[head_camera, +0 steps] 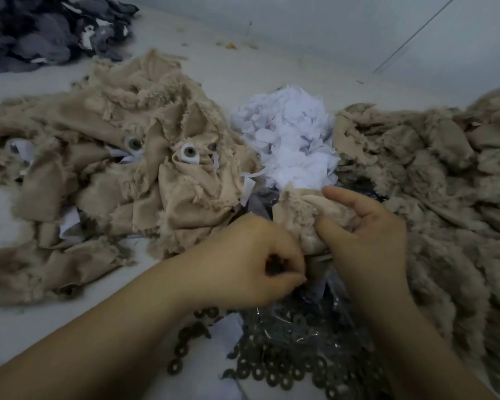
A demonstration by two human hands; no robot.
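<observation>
A small beige plush fabric piece (303, 215) is held at the centre of the view. My right hand (364, 235) grips it from the right, thumb and fingers curled round its lower part. My left hand (251, 261) has its fingers curled tight against the piece's lower left edge; what they pinch is hidden. Below both hands lies a heap of dark ring-shaped washers (272, 368) on clear plastic.
A pile of beige plush pieces (127, 168) with toy eyes (189, 153) fitted lies left. Another beige plush pile (433, 180) lies right. White paper scraps (292, 140) are heaped behind the hands. Grey fabric pieces (41, 33) sit far left by the wall.
</observation>
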